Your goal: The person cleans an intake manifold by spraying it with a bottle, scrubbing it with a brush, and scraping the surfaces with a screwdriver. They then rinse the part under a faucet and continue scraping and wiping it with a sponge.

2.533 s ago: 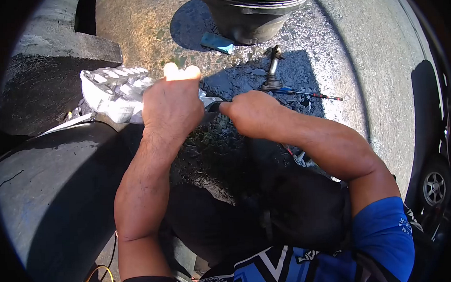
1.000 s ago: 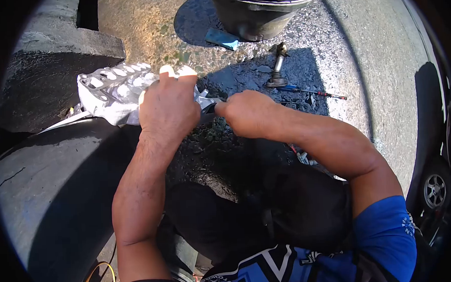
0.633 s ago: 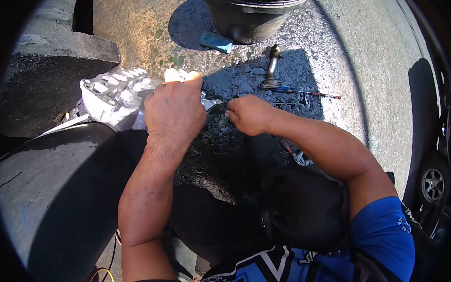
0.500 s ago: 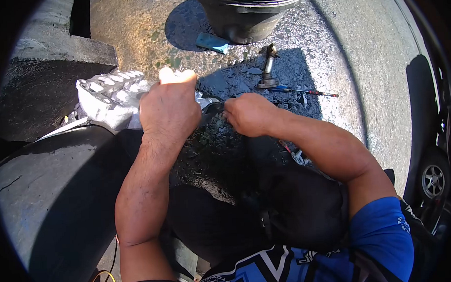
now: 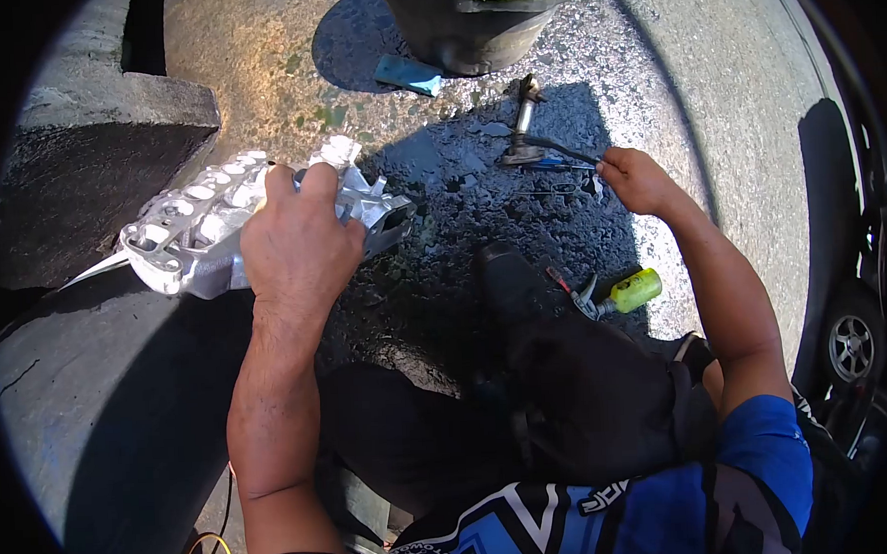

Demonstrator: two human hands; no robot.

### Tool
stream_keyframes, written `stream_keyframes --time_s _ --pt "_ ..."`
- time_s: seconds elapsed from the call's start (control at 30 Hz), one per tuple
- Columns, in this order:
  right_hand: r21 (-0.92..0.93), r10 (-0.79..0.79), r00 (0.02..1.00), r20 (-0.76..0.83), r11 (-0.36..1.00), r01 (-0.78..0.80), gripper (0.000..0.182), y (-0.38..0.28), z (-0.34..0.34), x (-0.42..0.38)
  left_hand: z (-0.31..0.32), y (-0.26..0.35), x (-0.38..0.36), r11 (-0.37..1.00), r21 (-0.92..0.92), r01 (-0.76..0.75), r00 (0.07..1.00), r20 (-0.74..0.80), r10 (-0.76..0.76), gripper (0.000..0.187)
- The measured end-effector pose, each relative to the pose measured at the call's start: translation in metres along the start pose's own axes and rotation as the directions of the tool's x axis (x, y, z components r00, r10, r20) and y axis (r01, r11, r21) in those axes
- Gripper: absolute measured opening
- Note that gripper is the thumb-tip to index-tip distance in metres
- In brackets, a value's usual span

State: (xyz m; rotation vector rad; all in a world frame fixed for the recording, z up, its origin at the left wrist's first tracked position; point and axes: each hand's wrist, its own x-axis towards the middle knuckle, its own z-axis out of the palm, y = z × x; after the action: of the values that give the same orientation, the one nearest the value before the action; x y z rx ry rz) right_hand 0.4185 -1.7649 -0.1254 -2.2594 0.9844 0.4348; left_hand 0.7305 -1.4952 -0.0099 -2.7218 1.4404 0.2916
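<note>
A silvery aluminium cylinder head (image 5: 202,227) rests at the left, tilted, with its row of round openings facing up. My left hand (image 5: 300,233) grips it from above, fingers curled over its top. Out to the right, my right hand (image 5: 635,179) pinches one end of a thin black strip (image 5: 564,151). Its far end overlaps a metal tool with a shiny shaft (image 5: 528,118) lying on the wet ground. A thin blue rod (image 5: 555,163) shows partly beneath the strip.
A large dark bucket (image 5: 474,32) stands at the top, with a blue block (image 5: 409,75) before it. A spray gun with a yellow-green bottle (image 5: 636,290) lies near my knee. Concrete blocks (image 5: 108,171) stand left; a car wheel (image 5: 851,351) is far right.
My right hand has swung away from the cylinder head to the right, drawing the black strip out. My left hand and the head have shifted slightly left and down, uncovering more of the head.
</note>
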Motion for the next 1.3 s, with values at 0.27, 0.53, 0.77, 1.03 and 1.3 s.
stream_keyframes --time_s 0.27,0.53,0.77,1.03,1.3 --pt "-0.113 0.313 0.9 -0.303 0.926 -0.36 0.035 0.117 0.065 0.015 0.02 0.001 -0.012 0.996 0.082 0.018 0.996 -0.085 -0.011 0.042" --pt "-0.48 0.061 0.893 0.445 0.858 0.181 0.079 0.044 0.121 -0.112 0.025 0.008 -0.003 0.99 0.129 0.061 0.994 -0.096 -0.049 0.041" --pt "-0.554 -0.067 0.921 0.385 0.781 0.289 0.054 0.099 0.204 -0.13 0.018 0.021 -0.001 0.992 0.118 0.033 0.995 -0.102 -0.021 0.038" --pt "0.176 -0.417 0.786 0.456 0.908 0.38 0.063 -0.007 0.072 -0.037 0.03 0.037 -0.009 0.99 0.134 -0.047 0.988 -0.137 0.066 0.039" --pt "0.108 -0.481 0.636 0.603 0.839 0.533 0.035 -0.154 0.019 0.047 0.024 0.052 -0.004 0.985 0.165 -0.047 0.997 -0.055 0.057 0.039"
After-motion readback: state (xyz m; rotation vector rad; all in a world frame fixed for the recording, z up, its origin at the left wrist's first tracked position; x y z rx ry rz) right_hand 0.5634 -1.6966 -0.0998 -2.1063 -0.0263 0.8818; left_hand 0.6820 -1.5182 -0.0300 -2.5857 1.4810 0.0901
